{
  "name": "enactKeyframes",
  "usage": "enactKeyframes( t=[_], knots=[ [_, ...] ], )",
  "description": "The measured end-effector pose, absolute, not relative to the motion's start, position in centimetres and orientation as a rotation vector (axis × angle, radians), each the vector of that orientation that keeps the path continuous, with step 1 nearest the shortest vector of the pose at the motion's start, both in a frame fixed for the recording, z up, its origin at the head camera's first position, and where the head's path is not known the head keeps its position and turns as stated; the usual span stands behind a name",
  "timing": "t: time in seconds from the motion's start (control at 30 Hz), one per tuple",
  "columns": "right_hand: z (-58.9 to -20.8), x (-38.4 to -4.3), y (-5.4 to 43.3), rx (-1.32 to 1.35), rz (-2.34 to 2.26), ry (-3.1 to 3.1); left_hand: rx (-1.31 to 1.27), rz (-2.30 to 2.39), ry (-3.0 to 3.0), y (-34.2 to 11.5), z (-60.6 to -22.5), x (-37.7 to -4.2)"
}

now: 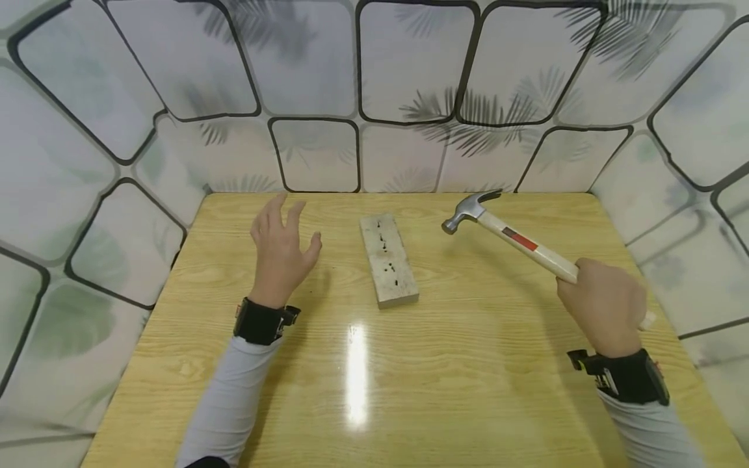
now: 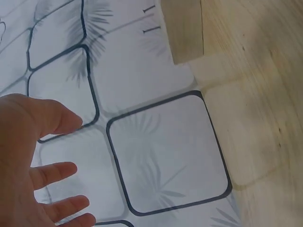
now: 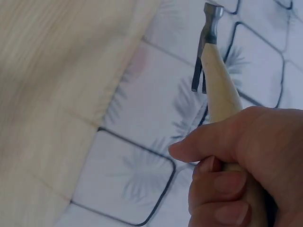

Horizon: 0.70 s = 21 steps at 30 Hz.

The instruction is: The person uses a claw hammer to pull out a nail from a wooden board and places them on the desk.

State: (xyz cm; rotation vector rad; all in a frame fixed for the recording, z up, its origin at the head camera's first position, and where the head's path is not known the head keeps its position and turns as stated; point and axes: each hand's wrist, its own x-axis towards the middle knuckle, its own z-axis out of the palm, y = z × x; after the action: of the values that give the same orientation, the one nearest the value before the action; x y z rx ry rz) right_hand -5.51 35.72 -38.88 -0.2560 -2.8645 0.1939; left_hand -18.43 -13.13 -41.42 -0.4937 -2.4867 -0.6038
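My right hand (image 1: 605, 305) grips the pale wooden handle of a claw hammer (image 1: 523, 244) near its lower end, fingers wrapped round it. The steel head points left, and a red and dark label marks the handle. In the right wrist view the hammer (image 3: 219, 80) rises above the thumb, claw and striking face visible. A narrow wooden block (image 1: 389, 260) lies mid-table with a row of several dark nails in its top. From the left wrist, nails (image 2: 151, 30) stick out of the block (image 2: 182, 33). My left hand (image 1: 283, 250), fingers spread and holding nothing, is left of the block.
The light wood-grain table (image 1: 456, 377) reaches back to a wall covering (image 1: 316, 156) with black outlines and leaf shadows, which also flanks both sides. A bright light reflection (image 1: 356, 377) lies on the tabletop in front of the block. Both wrists wear black straps (image 1: 260, 322).
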Motion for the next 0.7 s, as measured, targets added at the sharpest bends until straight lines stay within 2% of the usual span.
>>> enactKeyframes(
  t=[0.37,0.7],
  knots=[
    [-37.8,-6.9,28.4,0.012,0.18,-2.735,-0.85,-0.519,-2.432,-8.1,-40.4,-15.7],
    [-37.2,-7.8,22.8,0.189,0.176,-2.694,-1.006,-0.331,-2.406,-4.0,-39.9,-13.7]
  ],
)
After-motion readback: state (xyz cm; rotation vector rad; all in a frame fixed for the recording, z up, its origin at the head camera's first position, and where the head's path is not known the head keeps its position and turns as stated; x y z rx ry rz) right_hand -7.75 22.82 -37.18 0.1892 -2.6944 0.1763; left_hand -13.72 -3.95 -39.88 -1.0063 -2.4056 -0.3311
